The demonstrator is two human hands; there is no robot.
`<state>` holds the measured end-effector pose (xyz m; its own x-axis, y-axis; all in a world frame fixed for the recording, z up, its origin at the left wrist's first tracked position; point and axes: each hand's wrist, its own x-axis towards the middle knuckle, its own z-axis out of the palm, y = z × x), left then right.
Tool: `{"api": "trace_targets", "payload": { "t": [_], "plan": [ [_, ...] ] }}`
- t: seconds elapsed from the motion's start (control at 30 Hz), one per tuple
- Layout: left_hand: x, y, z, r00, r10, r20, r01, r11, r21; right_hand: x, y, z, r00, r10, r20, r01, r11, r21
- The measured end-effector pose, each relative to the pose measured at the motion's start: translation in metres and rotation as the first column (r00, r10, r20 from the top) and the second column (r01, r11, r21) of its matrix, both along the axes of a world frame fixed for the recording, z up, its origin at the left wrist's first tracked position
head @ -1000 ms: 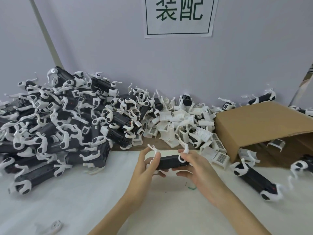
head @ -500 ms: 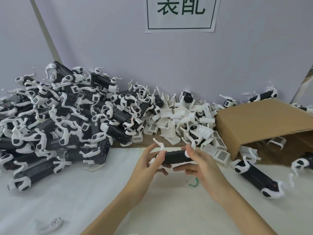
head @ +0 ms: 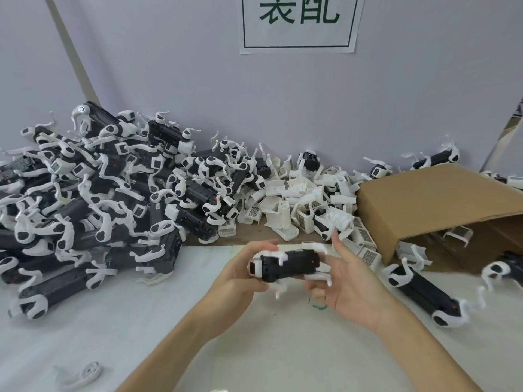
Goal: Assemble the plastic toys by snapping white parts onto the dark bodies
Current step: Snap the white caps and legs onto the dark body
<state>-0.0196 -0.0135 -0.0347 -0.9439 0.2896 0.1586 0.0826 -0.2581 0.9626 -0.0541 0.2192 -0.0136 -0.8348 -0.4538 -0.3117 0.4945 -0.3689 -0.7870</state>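
Matt dark plastic toy body (head: 288, 264) (white plastic trim); brown cardboard box (head: 430, 199).

We note the toy body (head: 285, 265) turned since a second ago: its end face now shows toward the left hand (head: 243, 274), which grips it. The right hand (head: 351, 281) has loosened, fingers spread beside the body's far end.

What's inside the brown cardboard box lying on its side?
At the opening of the cardboard box a few white parts and the end of a dark toy show. Its top covers the rest.
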Motion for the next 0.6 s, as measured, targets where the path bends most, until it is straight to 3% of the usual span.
{"api": "trace_targets", "payload": {
  "t": [0.23,0.4,0.5,0.6],
  "plan": [
    [-0.002,0.01,-0.002,0.98,0.15,0.128,-0.166,0.978,0.123,0.001,-0.009,0.003,0.992,-0.118,-0.042,0.119,0.993,0.006],
    [0.001,0.021,0.0,0.959,0.197,0.204,-0.215,0.974,0.07,0.006,-0.022,0.001,0.958,-0.194,-0.211,0.193,0.981,-0.026],
    [0.001,0.019,0.003,0.961,0.208,0.184,-0.231,0.967,0.111,0.01,-0.025,0.002,0.941,-0.124,-0.315,0.153,0.986,0.07],
    [0.002,0.015,0.002,0.957,0.234,0.171,-0.248,0.966,0.069,0.012,-0.025,-0.002,0.911,-0.015,-0.411,0.134,0.955,0.263]
  ]
}}
